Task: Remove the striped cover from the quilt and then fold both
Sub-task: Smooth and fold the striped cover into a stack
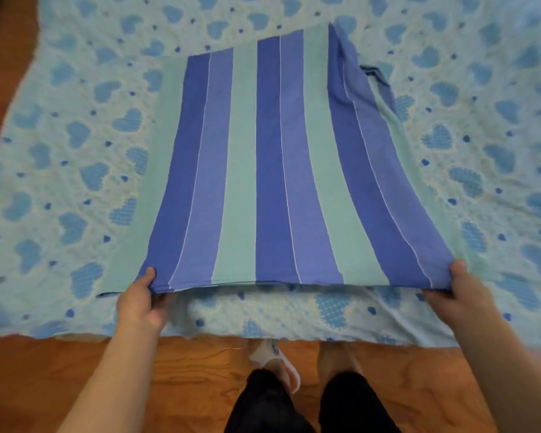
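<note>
The floor was warm orange-brown wood (75, 379), and most of it lay under the pale blue quilt printed with darker blue hearts (75, 135), spread flat and reaching past the frame on three sides.

On the middle of that quilt lay the folded cotton cover in dark blue, lighter blue and mint stripes (263, 167), already off the quilt and doubled into several layers, to judge by the stacked edges at its near end. Its long axis ran straight away from me, stripes lengthwise, the far end resting on the quilt and the near end lifted clear of it. At the far right corner of the cover some loose layers stuck out unevenly.

My left hand (141, 300) pinched the near left corner of the cover, thumb on top and fingers curled beneath. My right hand (450, 289) gripped the near right corner the same way, thumb over the edge. Both hands sat equally near the cover, one at each end of its short near edge, so neither had the advantage.

The whole cover lay forward of my grip, so I judged the coming fold would carry the near edge away from me toward the far end, halving the length. The quilt itself was not yet folded.

Nearer than the quilt's edge were my dark trouser legs (294, 407) and a pale slipper (278, 360) on the wood.
</note>
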{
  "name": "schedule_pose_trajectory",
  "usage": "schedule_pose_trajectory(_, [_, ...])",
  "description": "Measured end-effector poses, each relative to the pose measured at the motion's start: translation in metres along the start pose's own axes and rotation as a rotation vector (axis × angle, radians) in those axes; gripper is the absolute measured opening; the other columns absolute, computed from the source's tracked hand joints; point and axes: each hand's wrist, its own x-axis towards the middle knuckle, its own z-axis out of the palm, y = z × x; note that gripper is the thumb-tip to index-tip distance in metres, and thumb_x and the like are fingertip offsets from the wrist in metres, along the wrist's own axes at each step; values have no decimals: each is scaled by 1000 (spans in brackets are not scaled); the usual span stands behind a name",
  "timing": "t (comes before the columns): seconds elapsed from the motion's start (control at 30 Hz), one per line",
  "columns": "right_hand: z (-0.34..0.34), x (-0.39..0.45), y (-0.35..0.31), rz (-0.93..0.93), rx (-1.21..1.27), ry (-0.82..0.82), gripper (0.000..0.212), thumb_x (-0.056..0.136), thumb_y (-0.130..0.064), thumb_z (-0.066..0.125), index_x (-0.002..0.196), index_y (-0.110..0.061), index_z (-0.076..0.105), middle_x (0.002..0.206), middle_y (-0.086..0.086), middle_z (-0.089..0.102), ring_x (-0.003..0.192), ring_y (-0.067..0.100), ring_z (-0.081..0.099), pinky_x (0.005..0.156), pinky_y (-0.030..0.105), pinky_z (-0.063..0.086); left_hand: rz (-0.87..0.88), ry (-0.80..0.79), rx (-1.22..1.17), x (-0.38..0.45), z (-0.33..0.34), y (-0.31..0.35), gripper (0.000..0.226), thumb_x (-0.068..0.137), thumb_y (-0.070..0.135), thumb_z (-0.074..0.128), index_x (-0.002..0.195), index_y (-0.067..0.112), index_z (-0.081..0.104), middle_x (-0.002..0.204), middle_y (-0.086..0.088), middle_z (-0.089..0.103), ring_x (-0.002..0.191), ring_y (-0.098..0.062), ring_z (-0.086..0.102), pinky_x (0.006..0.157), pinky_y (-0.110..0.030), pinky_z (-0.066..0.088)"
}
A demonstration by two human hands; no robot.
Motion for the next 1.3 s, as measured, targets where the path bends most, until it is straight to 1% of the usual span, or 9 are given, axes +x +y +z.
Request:
schedule_pose_trajectory(0.13, [-37,-57,-7,23,-79,29,37,102,-27,49,136,-10,52,56,-18,67,48,-2,64,40,23,51,-35,-15,1,-35,-40,4,13,96,12,54,92,17,64,68,7,73,59,-8,70,52,-23,58])
schedule_pose_trajectory(0.27, [-96,-80,3,145,-199,172,23,103,-24,44,116,-17,62,60,1,71,46,19,68,33,44,50,-88,60,89,-64,-100,-17,17,92,10,51,78,20,55,55,7,66,47,-7,65,43,-16,50])
schedule_pose_trajectory(0.47, [-109,-112,-4,180,-357,230,26,106,-15,35,89,-12,54,39,3,59,30,17,57,24,34,42,-140,75,197,-92,-125,-19,15,95,13,46,81,14,50,46,-2,58,32,-10,53,37,-16,46])
schedule_pose_trajectory(0.73, [58,-8,-78,-49,-126,-60,12,99,-17,45,105,-15,55,84,7,71,88,21,66,56,33,60,50,-184,-124,-27,45,54,26,104,34,37,106,13,52,119,-12,62,106,-28,65,99,-42,50])
schedule_pose_trajectory(0.83, [94,9,-84,-61,-281,-203,20,105,-33,42,96,-16,49,102,5,61,92,20,65,79,35,57,121,-255,181,-25,96,45,12,103,32,43,102,25,52,104,1,55,92,-17,60,87,-35,49])
schedule_pose_trajectory(0.97, [78,41,-40,74,-559,-120,20,98,-16,49,79,-16,52,58,1,56,47,11,63,54,26,56,-34,-138,523,-9,110,-28,8,98,23,48,91,20,52,83,-4,50,69,-19,54,68,-33,45])
schedule_pose_trajectory(1.07, [30,55,9,369,-581,8,30,97,-20,53,70,-15,41,39,3,38,32,19,44,66,36,52,-212,82,573,2,84,-80,14,82,20,61,93,11,62,88,-21,58,59,-27,48,58,-35,51])
schedule_pose_trajectory(1.17, [12,67,29,459,-356,-38,34,97,-39,58,91,-5,55,65,17,50,75,49,61,100,40,50,-271,183,410,5,69,-91,17,88,30,63,97,17,61,96,-21,60,75,-29,59,68,-36,54])
schedule_pose_trajectory(1.3, [37,117,23,296,-81,24,35,96,-31,60,129,-19,60,117,6,69,86,24,72,59,40,61,-118,224,161,57,66,-61,15,102,35,51,109,24,59,122,-2,61,112,-21,60,98,-38,48])
